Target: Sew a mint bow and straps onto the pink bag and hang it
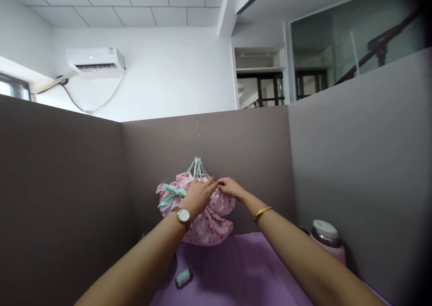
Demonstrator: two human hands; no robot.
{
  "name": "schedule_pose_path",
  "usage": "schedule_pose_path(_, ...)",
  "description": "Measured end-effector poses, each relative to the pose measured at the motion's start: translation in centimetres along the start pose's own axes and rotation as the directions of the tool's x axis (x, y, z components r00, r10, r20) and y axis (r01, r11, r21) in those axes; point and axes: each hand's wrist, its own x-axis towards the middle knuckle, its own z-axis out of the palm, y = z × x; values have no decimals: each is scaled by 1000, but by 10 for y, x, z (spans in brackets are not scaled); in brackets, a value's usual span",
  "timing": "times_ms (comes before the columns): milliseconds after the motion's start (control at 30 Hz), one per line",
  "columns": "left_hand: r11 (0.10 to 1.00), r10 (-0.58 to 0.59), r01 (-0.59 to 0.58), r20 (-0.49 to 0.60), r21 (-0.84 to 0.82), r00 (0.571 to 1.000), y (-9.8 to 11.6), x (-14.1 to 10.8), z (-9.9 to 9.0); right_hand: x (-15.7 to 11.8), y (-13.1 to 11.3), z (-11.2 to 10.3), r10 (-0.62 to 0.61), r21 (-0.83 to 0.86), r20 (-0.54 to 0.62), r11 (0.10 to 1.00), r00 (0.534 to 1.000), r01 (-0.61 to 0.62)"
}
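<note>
A pink ruffled cloth piece with red dots (205, 234), perhaps a small garment or a bag, hangs by pale green straps (197, 166) against the grey back panel. A mint-green bow (172, 194) shows on its left side. My left hand (200, 193), with a watch on the wrist, lies over its upper front, thumb and forefinger closing on the cloth towards the right. Close beside those fingertips, my right hand (230, 187) pinches the cloth's upper right edge. A gold bangle circles that wrist. What exactly lies between the fingertips is too small to make out.
Grey partition panels (354, 162) stand on the left, back and right. Below is a purple cloth surface (243, 270) bearing a small pale cylindrical object (183, 278). A pink jar with a white lid (327, 238) stands at the right, beside my forearm.
</note>
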Motion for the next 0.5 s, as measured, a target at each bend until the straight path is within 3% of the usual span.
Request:
schedule_pose_path(167, 1000, 19, -18, 123, -9, 992, -3, 10, 15, -13, 17, 3, 17, -131, 134, 991, 991, 1)
schedule_pose_path(300, 996, 71, -60, 164, -70, 984, -16, 3, 10, 2, 20, -1, -52, -111, 218, 991, 974, 78)
schedule_pose_path(433, 988, 115, -98, 144, -118, 983, -16, 3, -1, 33, 10, 14, -187, -17, 186, 981, 965, 193)
schedule_pose_path(500, 987, 123, -108, 122, -123, 985, -14, 3, -4, 42, 5, 26, -266, 46, 91, 964, 960, 263)
